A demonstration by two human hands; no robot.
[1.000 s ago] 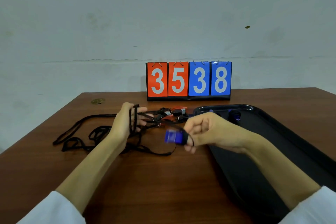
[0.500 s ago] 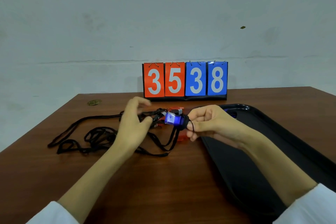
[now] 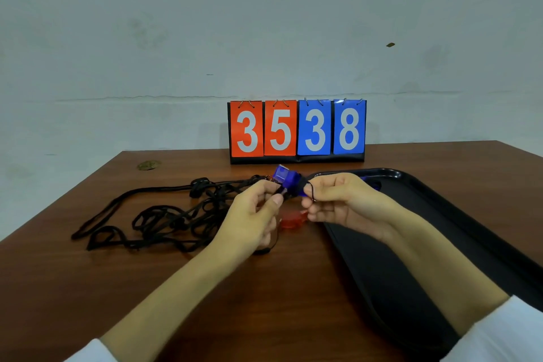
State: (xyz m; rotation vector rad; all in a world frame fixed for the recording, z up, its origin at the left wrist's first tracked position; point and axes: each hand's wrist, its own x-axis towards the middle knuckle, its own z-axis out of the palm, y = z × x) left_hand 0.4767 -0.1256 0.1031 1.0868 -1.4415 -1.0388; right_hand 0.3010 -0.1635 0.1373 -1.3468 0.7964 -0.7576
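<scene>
A blue whistle (image 3: 286, 179) is held up above the wooden table (image 3: 147, 288) between both hands. My right hand (image 3: 338, 203) pinches its round end, where a thin black cord loops. My left hand (image 3: 252, 214) pinches the dark clip end just below the whistle's mouthpiece. A tangle of black lanyards (image 3: 164, 217) lies on the table to the left. A red whistle (image 3: 292, 219) lies on the table under my hands, partly hidden.
A black tray (image 3: 440, 214) sits at the right, with a blue object (image 3: 370, 181) at its far end behind my right hand. A flip scoreboard (image 3: 296, 129) reading 3538 stands at the table's back edge by the wall. A small brass disc (image 3: 148, 165) lies far left.
My left hand let go of the lanyard loops and came over to the blue whistle, pinching its clip end. My right hand raised the whistle toward the middle.
</scene>
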